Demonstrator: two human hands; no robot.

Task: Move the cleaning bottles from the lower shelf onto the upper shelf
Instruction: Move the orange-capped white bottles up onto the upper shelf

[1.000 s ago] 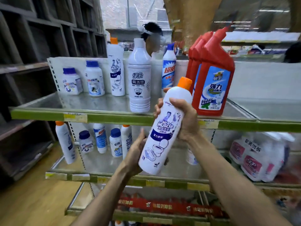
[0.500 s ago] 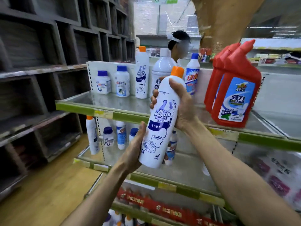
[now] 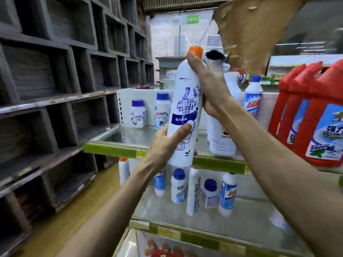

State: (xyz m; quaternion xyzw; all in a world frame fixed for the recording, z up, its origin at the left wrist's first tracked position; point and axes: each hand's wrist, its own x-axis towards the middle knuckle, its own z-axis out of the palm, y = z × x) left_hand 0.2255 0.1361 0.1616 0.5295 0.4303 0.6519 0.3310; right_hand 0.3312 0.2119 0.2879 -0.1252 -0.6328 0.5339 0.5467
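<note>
I hold a tall white Mr Muscle bottle (image 3: 185, 101) with an orange cap upright in front of the upper shelf (image 3: 111, 150). My right hand (image 3: 207, 84) grips its upper part from the right. My left hand (image 3: 167, 143) grips its lower part, thumb across the label. On the upper shelf stand two small blue-capped jars (image 3: 138, 114), a ribbed white bottle (image 3: 220, 138), a blue-capped bottle (image 3: 252, 97) and red bottles (image 3: 315, 115). Several white cleaning bottles (image 3: 179, 185) stand on the lower shelf (image 3: 185, 232).
Dark wooden cubby shelving (image 3: 55, 89) fills the left side. A wooden floor (image 3: 65, 219) runs between it and the rack. Part of another person's head (image 3: 216, 56) shows behind the rack. Red packages (image 3: 163, 251) lie on the shelf at the bottom.
The bottle has gone from tilted at lower-shelf height to upright at upper-shelf height. My left hand has shifted from its base to its side. My view has swung to the left.
</note>
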